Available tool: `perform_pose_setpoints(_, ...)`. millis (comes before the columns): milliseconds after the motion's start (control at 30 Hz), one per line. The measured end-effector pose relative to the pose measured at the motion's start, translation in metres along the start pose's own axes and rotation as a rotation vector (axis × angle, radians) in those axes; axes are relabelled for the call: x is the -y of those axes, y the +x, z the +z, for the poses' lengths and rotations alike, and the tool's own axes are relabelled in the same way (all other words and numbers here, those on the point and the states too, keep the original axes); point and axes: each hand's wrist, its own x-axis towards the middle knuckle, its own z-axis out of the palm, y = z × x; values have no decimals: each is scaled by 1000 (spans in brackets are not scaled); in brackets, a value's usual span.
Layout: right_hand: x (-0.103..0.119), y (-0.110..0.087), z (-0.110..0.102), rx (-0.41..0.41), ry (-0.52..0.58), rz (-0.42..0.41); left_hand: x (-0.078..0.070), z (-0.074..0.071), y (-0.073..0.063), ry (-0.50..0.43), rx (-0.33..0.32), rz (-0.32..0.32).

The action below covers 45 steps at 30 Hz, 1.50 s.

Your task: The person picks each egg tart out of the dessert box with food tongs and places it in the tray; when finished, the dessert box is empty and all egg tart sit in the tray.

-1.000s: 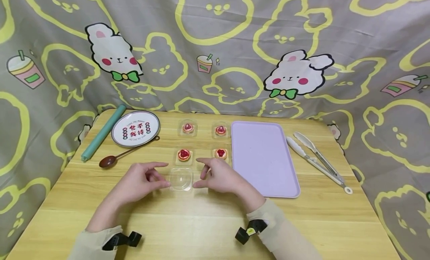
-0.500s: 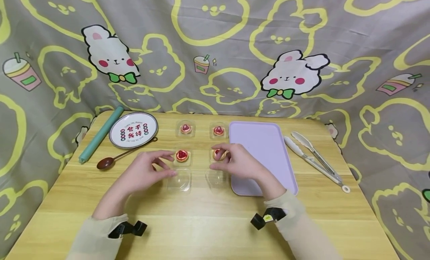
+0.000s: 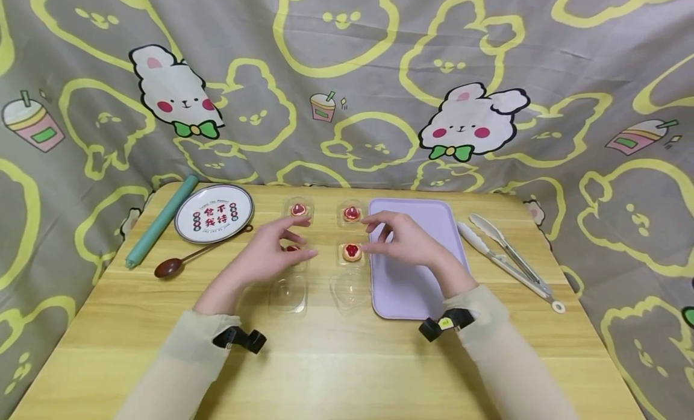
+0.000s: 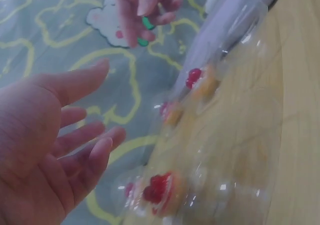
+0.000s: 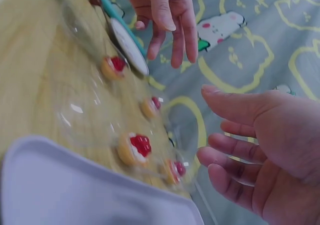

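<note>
Several small fruit tarts with red topping sit in clear plastic boxes on the wooden table; one tart [image 3: 352,252] shows plainly in the head view. My left hand [image 3: 275,249] hovers over the front left tart [image 3: 293,249] and partly hides it. Its fingers are loosely bent, with nothing between them. Above the tray's left part hangs my right hand [image 3: 406,240], fingertips beside the front right tart, holding nothing. Two clear plastic pieces, a left one [image 3: 288,293] and a right one [image 3: 351,289], lie nearest me, in front of the tarts.
On the right lie a lilac tray [image 3: 414,293] and silver tongs [image 3: 512,262]. A white oval plate [image 3: 214,214], a green rolling pin [image 3: 162,221] and a brown spoon [image 3: 169,267] are at the left. A patterned curtain [image 3: 374,58] hangs behind the table.
Both hands have left the clear plastic pieces and moved farther from me. My right hand has also shifted right, uncovering the right piece; my left has gone slightly right, over the tart.
</note>
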Motion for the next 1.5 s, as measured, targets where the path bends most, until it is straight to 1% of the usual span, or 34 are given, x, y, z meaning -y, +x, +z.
perform_pose_setpoints(167,-13,12,-9,-10,-15,20,7,10,24,2,6,1)
perform_pose_setpoints(433,-38,34,-15,-5,-23,99,17,30,63,39,27,-45)
perform_pose_setpoints(600,-51,49,-14,11,-40,132,22,38,82,77,47,-76)
perform_pose_setpoints(767,-61,63,-12,38,-67,149,26,46,97,121,40,-104)
perform_pose_setpoints(967,-71,75,-8,75,-102,173,31,52,112,148,42,-141)
perform_pose_setpoints(1133,-76,82,-5,88,-112,190,37,54,120,184,44,-142)
perform_pose_setpoints(1233,-79,86,-3,102,-117,182,38,56,124,204,59,-148)
perform_pose_setpoints(1433,-84,93,2,120,-115,176,36,60,132,248,63,-144)
perform_pose_setpoints(1500,-83,94,2,121,-113,174,35,63,133,241,56,-150)
